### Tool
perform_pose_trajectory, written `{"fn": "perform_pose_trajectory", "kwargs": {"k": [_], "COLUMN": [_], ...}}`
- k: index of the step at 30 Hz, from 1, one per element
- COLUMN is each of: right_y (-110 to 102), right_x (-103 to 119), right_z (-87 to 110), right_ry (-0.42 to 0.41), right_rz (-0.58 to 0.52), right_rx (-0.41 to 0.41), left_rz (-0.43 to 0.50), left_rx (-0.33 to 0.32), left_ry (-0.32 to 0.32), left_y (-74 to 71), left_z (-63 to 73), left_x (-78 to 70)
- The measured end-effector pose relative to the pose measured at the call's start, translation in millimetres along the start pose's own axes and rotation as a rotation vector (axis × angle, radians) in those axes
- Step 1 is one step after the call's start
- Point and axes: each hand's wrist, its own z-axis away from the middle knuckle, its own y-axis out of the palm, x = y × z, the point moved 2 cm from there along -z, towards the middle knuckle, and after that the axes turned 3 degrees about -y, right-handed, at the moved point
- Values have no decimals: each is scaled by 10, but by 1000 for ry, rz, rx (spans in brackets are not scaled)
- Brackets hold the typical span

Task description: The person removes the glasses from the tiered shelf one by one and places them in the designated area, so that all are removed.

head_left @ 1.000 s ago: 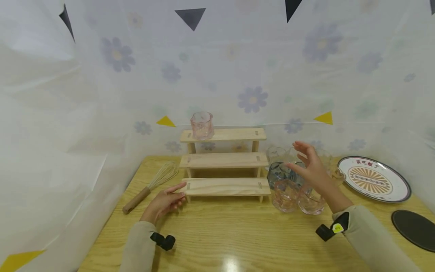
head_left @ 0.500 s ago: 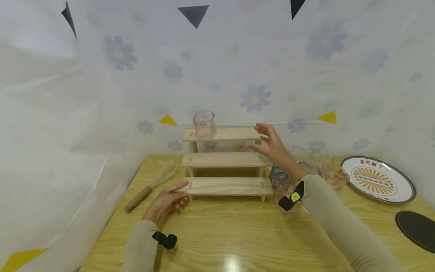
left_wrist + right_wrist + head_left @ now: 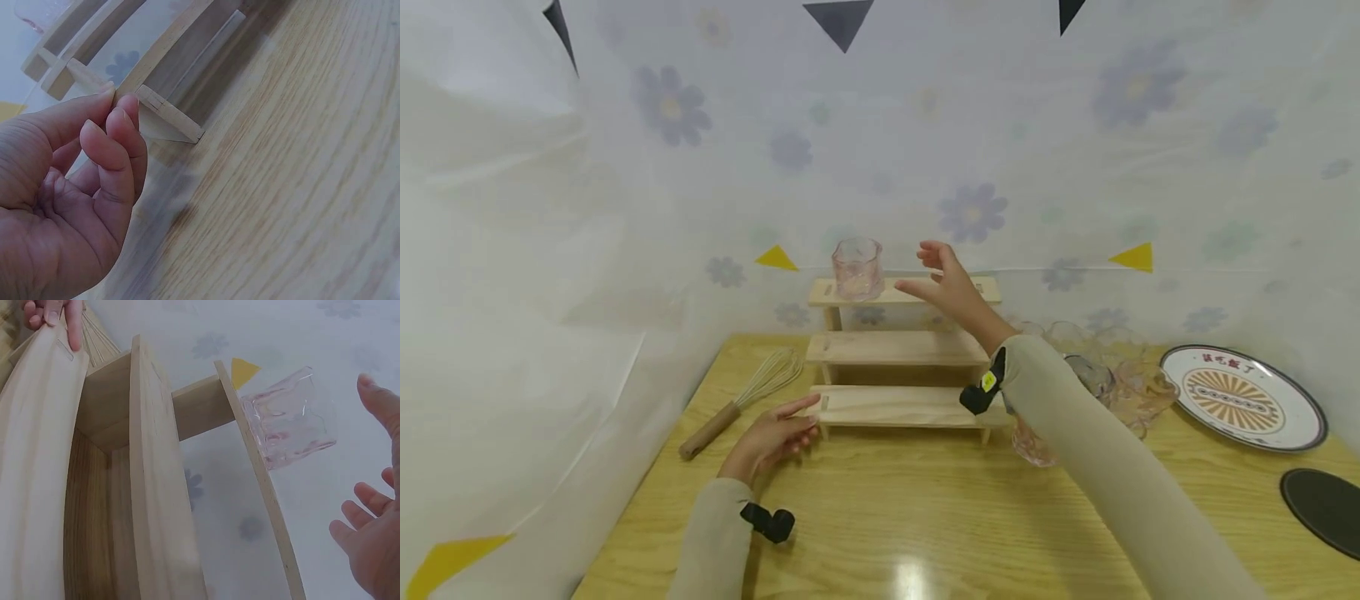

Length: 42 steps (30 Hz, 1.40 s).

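Note:
A three-tier wooden shelf [image 3: 895, 347] stands on the table in the head view. My left hand [image 3: 772, 440] pinches the left end of its lowest board [image 3: 164, 55] between thumb and fingers. On the left of the top board sits an upright pink glass [image 3: 858, 272]. My right hand [image 3: 953, 290] is raised above the right half of that board, holding nothing. Its thumb and fingers are spread apart and point toward the pink glass [image 3: 290, 419], with a gap between them.
Several clear, pink and bluish glasses [image 3: 1138, 385] cluster right of the shelf, partly hidden by my right sleeve. A patterned plate [image 3: 1292, 417] and a black round mat [image 3: 1326, 508] lie farther right. A whisk [image 3: 724, 421] lies left of the shelf.
My right hand has moved left and up from above the glass cluster to near the pink glass. My left hand has kept its hold on the shelf. The head view has shifted slightly.

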Motion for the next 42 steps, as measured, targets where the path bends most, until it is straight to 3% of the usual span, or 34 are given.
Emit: {"fn": "perform_pose_trajectory", "kwargs": {"k": [8, 16, 29, 42], "right_y": [223, 410, 479, 427], "right_x": [49, 98, 193, 108], "right_z": [-241, -334, -493, -412], "right_ry": [73, 115, 147, 133], "right_rz": [50, 84, 75, 72], "right_rx": [18, 58, 80, 33], "left_rz": [-3, 19, 17, 17], "left_rx": [-12, -8, -5, 3], "left_ry": [-20, -19, -23, -30], "left_y": [80, 97, 93, 158], "left_z": [-37, -10, 19, -7], "left_x": [12, 20, -35, 12]}}
